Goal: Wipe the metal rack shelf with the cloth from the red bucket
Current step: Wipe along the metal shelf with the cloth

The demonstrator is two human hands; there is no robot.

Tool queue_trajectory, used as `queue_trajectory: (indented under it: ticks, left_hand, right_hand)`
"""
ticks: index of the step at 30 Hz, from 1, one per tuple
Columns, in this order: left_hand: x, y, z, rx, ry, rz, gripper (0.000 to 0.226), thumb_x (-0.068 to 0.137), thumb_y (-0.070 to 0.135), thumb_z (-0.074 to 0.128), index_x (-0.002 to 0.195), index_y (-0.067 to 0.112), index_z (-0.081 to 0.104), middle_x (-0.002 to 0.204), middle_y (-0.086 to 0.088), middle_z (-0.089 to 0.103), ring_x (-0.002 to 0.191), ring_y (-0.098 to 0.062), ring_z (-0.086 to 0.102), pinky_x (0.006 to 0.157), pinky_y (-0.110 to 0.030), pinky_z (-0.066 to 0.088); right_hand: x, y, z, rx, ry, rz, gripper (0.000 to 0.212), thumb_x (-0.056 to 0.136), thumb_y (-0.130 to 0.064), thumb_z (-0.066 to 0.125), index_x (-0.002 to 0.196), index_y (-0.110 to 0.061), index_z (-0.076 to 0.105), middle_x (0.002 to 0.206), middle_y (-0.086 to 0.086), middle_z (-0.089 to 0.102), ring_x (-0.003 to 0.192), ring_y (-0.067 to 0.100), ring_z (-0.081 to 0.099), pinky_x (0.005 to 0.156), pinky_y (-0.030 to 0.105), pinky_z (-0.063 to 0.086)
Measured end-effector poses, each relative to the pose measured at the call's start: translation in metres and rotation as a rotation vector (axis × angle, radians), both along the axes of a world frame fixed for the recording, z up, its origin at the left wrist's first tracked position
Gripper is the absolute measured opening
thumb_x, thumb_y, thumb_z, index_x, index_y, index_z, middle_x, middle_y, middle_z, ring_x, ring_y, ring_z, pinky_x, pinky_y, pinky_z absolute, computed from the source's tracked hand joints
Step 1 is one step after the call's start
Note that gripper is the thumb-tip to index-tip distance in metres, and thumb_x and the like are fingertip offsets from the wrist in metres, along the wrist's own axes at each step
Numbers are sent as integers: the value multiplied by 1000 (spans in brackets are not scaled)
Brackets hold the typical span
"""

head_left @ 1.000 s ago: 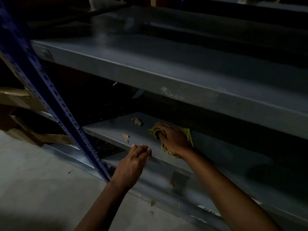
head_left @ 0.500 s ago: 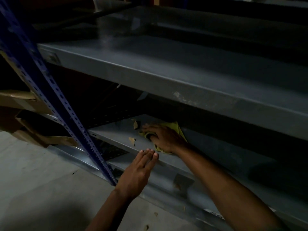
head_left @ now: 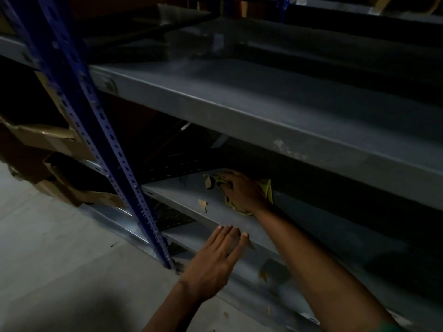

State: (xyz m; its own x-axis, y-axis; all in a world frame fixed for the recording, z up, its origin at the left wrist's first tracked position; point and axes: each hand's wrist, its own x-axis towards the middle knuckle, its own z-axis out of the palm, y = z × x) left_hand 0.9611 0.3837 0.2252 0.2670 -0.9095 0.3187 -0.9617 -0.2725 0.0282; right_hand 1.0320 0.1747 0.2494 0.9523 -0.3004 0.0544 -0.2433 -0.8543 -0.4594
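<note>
My right hand [head_left: 243, 190] lies on a yellow-green cloth [head_left: 266, 188] and presses it onto the low grey metal shelf [head_left: 182, 196], deep under the shelf above. The cloth shows at both sides of the hand; whether the fingers curl round it is hard to make out in the dark. My left hand [head_left: 213, 257] has straight fingers, their tips resting on the front edge of the same shelf. Torn brown paper scraps [head_left: 203, 204] stick to the shelf left of the cloth. No red bucket is in view.
A blue perforated upright [head_left: 100, 137] runs diagonally at the left. A broad grey shelf [head_left: 263, 111] overhangs the working shelf. Torn cardboard [head_left: 48, 137] sits behind the upright. The concrete floor [head_left: 60, 259] lies at lower left, and a lower shelf [head_left: 275, 283] carries paper bits.
My right hand has slid the cloth further back and left along the shelf, toward the paper scraps. My left hand has straightened its fingers on the front edge. The view has shifted.
</note>
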Motion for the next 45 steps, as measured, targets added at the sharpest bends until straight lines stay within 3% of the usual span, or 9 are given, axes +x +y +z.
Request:
queue_trajectory:
  ticks: [9, 15, 19, 27, 31, 34, 37, 41, 45]
  left_hand:
    - [-22, -12, 10, 83, 43, 19, 71, 83, 14, 32, 151, 18, 11, 145, -30, 32, 136, -47, 27, 109, -60, 22]
    - [-23, -14, 6, 122, 33, 27, 78, 74, 18, 44, 148, 18, 21, 141, -30, 39, 133, -47, 33, 110, -59, 20]
    - [-26, -19, 9, 147, 26, 25, 84, 72, 17, 53, 149, 15, 20, 139, -30, 42, 131, -45, 36, 112, -55, 17]
    - [-41, -29, 13, 182, -36, 12, 56, 79, 20, 41, 134, 7, 40, 130, -25, 53, 124, -40, 46, 111, -53, 22]
    - [-44, -31, 11, 147, 5, 3, 47, 81, 21, 39, 125, 11, 51, 127, -17, 55, 119, -37, 50, 107, -51, 34]
    - [-47, -32, 14, 114, 32, 25, 44, 79, 21, 42, 120, 12, 53, 120, -11, 58, 110, -32, 55, 101, -44, 41]
    - [-50, -34, 11, 115, -11, 50, 47, 79, 19, 40, 122, 9, 54, 120, -15, 60, 112, -35, 56, 103, -47, 40]
    - [-56, -33, 13, 153, -62, 106, 59, 81, 13, 29, 136, 1, 44, 131, -25, 53, 124, -40, 49, 107, -52, 30]
    - [-60, -31, 13, 132, -25, 132, 63, 81, 9, 24, 142, 0, 35, 137, -25, 48, 130, -39, 42, 107, -50, 33]
  right_hand:
    - [20, 25, 7, 12, -10, 163, 52, 96, -36, 50, 145, -25, 40, 157, -4, 28, 145, 15, 19, 118, 34, 17]
    - [-13, 36, 0, 49, -94, 352, 42, 86, -33, 55, 127, -27, 59, 134, -6, 51, 123, 16, 48, 104, 31, 38]
    - [-28, 30, -1, 167, -86, 355, 39, 86, -21, 50, 123, -22, 62, 133, -4, 54, 124, 14, 49, 106, 32, 38]
    - [-2, 40, 6, 91, -38, 337, 47, 88, -14, 60, 134, -18, 56, 146, 5, 46, 135, 23, 40, 113, 30, 28]
    - [-16, 63, 7, 167, -22, 460, 52, 79, -1, 56, 129, -14, 60, 141, 7, 50, 134, 21, 41, 113, 32, 30]
    - [-29, 75, 6, 30, 19, 638, 56, 73, 6, 53, 125, -11, 62, 145, 8, 45, 138, 23, 35, 117, 35, 21]
    - [-25, 65, 9, 45, 64, 632, 68, 72, 12, 49, 135, -13, 53, 150, 7, 39, 141, 21, 31, 117, 36, 24]
    - [-23, 31, 9, 171, 49, 418, 62, 84, -10, 58, 143, -21, 42, 153, 6, 37, 142, 20, 32, 115, 35, 28]
    - [-35, -12, 7, 91, -30, 250, 56, 89, -41, 50, 140, -21, 44, 146, 4, 45, 135, 19, 41, 111, 33, 34]
